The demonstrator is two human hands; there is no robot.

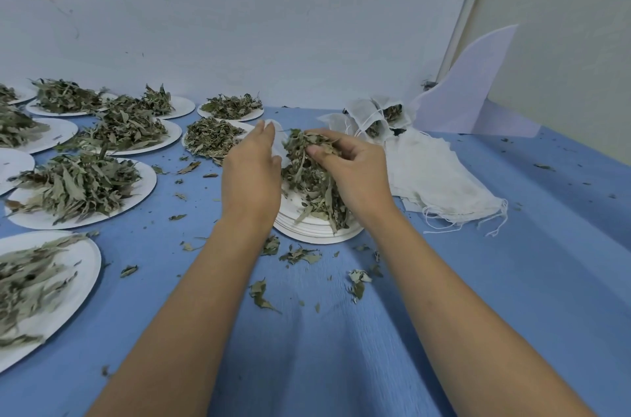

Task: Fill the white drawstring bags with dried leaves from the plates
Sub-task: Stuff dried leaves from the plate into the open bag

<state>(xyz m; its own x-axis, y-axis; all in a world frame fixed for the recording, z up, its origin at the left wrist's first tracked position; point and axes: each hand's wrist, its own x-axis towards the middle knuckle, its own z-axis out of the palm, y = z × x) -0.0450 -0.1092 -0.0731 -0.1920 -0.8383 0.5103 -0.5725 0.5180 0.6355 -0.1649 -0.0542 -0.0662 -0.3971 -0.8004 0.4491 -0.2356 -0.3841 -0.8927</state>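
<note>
Leaf scraps [261, 293] litter the table [478, 297] near its front edge, likely spill from stuffing. At mid-table a stack of paper plates [314, 232] sits under both hands, seemingly to catch falls. The left hand [251, 174] holds up 1 white drawstring bag [273, 125], its fingers mostly hidden. The right hand [355, 170] clutches a bunch of dried leaves [300, 150] just beside it, probably to feed the mouth. Empty bags [433, 170] lie toward the right edge, filled bags [375, 119] lean at the far edge, and heaped plates [140, 198] line the left.

Place: a plain packing workroom, as far as I can tell.
Signs: my blue-covered table [478, 280], bare white wall [273, 24], rows of leaf-heaped paper plates [41, 219].
</note>
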